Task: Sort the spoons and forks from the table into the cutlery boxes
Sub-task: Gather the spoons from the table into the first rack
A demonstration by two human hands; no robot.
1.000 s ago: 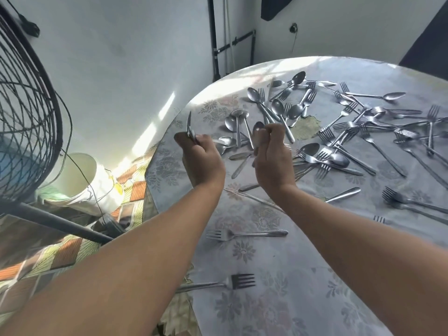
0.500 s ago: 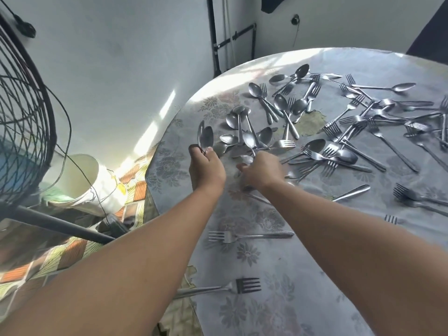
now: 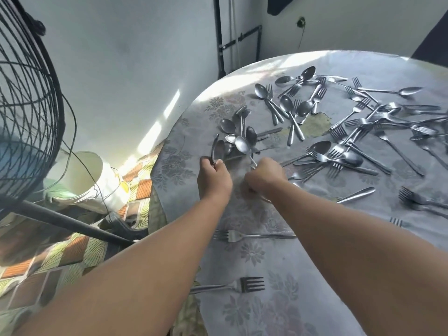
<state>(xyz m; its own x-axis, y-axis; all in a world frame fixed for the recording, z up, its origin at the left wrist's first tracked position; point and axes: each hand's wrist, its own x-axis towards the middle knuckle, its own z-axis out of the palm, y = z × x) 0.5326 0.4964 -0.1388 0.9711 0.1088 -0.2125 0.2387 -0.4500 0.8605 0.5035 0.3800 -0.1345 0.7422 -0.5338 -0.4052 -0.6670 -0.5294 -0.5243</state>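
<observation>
My left hand (image 3: 214,177) grips a small bundle of dull steel spoons (image 3: 217,149), their bowls standing up and away from me above my knuckles, while my right hand (image 3: 263,177) is curled low over the round surface (image 3: 278,311) with its grey flowered cloth, closed on the thin handle of another steel spoon (image 3: 242,144) whose bowl points away from me. That spoon lies among a tight cluster of loose spoons (image 3: 236,127) just beyond both fists, bowls fanned toward the far left rim, handles running back toward my right hand; the right is the nearer one to it, and I judge the lift should go along the handle's line, up and back, so as not to drag its neighbours. The curved rim lies close to the left of my left hand, with a white bucket (image 3: 89,180) and a black wire fan guard (image 3: 26,105) beyond it, so room for moving is to the right and toward me. Further right a thick tangle of forks and spoons (image 3: 358,132) covers the cloth; two steel forks (image 3: 252,236) lie apart nearer my arms. No cutlery boxes are in view.
</observation>
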